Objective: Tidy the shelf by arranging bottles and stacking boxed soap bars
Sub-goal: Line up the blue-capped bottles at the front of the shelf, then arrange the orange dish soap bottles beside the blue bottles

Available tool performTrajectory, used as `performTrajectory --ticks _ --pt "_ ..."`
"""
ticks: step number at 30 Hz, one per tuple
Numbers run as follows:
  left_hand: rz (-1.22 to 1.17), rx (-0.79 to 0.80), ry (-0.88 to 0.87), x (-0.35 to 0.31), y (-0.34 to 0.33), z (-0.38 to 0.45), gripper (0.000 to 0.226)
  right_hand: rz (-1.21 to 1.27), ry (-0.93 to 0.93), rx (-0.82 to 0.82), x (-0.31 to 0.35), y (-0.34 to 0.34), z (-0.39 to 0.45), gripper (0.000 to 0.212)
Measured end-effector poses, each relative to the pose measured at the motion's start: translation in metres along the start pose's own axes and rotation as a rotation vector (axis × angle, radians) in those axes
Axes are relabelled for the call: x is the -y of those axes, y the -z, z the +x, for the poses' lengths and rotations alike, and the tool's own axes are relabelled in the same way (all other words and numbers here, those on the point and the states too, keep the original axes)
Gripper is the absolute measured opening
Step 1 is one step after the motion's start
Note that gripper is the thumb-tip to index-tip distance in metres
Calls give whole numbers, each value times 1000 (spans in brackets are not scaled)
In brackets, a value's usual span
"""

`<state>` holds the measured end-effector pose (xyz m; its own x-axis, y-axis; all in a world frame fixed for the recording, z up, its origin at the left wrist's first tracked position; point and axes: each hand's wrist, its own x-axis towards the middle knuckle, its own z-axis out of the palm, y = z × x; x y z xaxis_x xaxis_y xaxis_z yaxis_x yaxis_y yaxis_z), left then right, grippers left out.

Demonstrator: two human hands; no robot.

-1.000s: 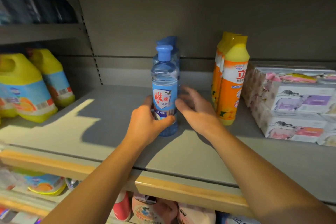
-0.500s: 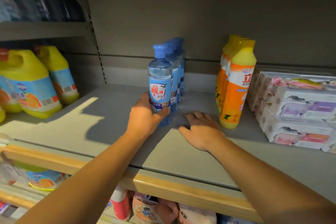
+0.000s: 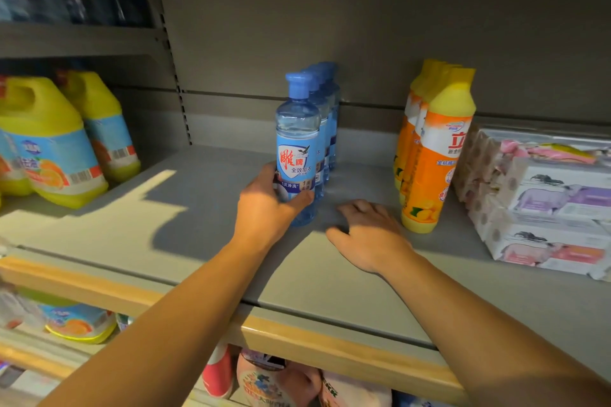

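Landmark = front blue bottle [image 3: 297, 149], upright on the grey shelf [image 3: 185, 228], about mid-shelf. Left hand [image 3: 264, 208] grips its lower part: thumb across the front of the label near the base, fingers wrapped round the far side, mostly hidden. Directly behind it, a row of more blue bottles [image 3: 325, 116] runs twd the back wall, touching or nearly so; can't tell exact count.

Right hand [image 3: 367, 235] lies just right of the blue bottle's base, palm down on the shelf, fingers loosely bent, tips on the board, holding nothing. Not touching the bottle.

Further right of the blue bottle: row of orange bottles w/ yellow caps [image 3: 436, 155], upright, front one just beyond the right hand's fingertips. Right of those, boxed soap bars [image 3: 545, 205] in wrapped packs, stacked in layers, up against the orange row; top pack looks a bit untidy.

Well left of the blue bottle, past the shelf divider: yellow jugs [image 3: 49, 145] w/ blue labels, 2 in view. Below the blue bottle, on the lower shelf, assorted packs [image 3: 264, 383], partly hidden by the shelf edge.
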<state>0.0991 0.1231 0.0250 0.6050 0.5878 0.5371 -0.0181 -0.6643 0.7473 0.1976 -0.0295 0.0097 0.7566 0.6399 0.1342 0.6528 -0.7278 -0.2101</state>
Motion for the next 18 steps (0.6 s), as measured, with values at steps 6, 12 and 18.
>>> performTrajectory --ticks 6,12,18 --pt "-18 10 14 -2 0 0 54 -6 8 -1 0 1 -1 61" --pt "7 8 57 -2 2 -3 55 11 -3 -7 0 2 0 62" --pt "65 -78 67 -16 23 -14 34 140 33 -26 1 23 -13 33"
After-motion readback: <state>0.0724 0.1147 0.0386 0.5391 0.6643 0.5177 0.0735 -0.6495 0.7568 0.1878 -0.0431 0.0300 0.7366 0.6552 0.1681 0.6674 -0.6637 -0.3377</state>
